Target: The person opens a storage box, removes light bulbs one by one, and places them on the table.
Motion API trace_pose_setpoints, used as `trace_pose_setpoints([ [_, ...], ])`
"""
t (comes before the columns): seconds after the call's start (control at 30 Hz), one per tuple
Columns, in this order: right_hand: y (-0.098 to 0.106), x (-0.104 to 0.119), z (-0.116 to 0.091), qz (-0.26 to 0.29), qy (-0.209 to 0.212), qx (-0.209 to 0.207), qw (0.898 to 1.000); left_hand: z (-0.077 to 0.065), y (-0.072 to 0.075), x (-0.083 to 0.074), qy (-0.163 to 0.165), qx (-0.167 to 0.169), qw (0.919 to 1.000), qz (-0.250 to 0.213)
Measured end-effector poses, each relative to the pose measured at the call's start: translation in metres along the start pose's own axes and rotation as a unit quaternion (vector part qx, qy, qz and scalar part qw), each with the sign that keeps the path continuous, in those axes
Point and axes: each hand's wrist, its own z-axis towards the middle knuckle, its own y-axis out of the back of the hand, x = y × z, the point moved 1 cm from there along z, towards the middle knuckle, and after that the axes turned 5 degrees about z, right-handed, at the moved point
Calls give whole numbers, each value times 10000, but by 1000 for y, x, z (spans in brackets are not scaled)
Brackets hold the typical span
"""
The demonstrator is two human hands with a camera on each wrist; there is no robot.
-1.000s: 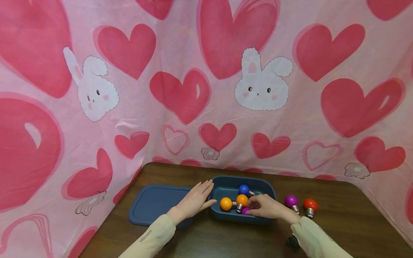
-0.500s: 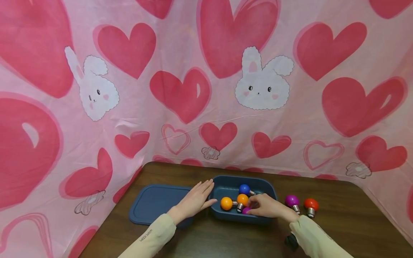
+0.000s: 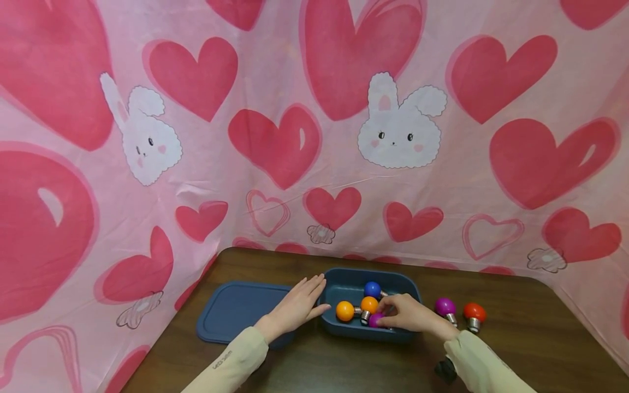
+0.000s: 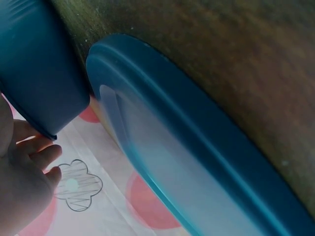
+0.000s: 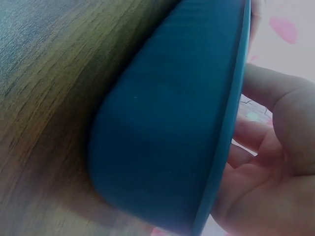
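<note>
A dark blue box (image 3: pixel 363 331) stands on the table with light bulbs inside. My left hand (image 3: pixel 295 308) rests with straight fingers on its left rim; in the left wrist view those fingertips (image 4: pixel 47 155) are at the rim. My right hand (image 3: pixel 405 313) reaches over the near right rim, curled thumb and fingers pinching a purple bulb (image 3: pixel 375 320) low in the box. Two orange bulbs, one at the left (image 3: pixel 345 311) and one in the middle (image 3: pixel 369 304), lie beside it, with a blue bulb (image 3: pixel 372 289) behind. In the right wrist view, the box wall (image 5: pixel 157 113) hides the fingertips.
A flat blue lid (image 3: pixel 241 311) lies left of the box, partly under the left forearm. Right of the box are another purple bulb (image 3: pixel 445 306) and a red bulb (image 3: pixel 474 313). A small black object (image 3: pixel 445 370) sits by the right sleeve. Heart-printed cloth (image 3: pixel 334 164) hangs behind the table.
The purple bulb in the box shows slightly more from under the right fingers, its metal base now partly visible. The left hand, box and lid have stayed put.
</note>
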Motion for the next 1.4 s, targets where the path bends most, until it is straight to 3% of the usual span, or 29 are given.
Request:
trace_pose_setpoints([
  [0.7,1,-2,0,-299,-44,348,9989,-1,-1,0,55,33,10000,1],
  [1.1,13,1,-7,-88,-184,17,9998,-2,-3,0,67,19,10000,-18],
  [1.4,30,2,-18,7,-411,-457,9981,-1,-4,2,2,-57,10000,72],
])
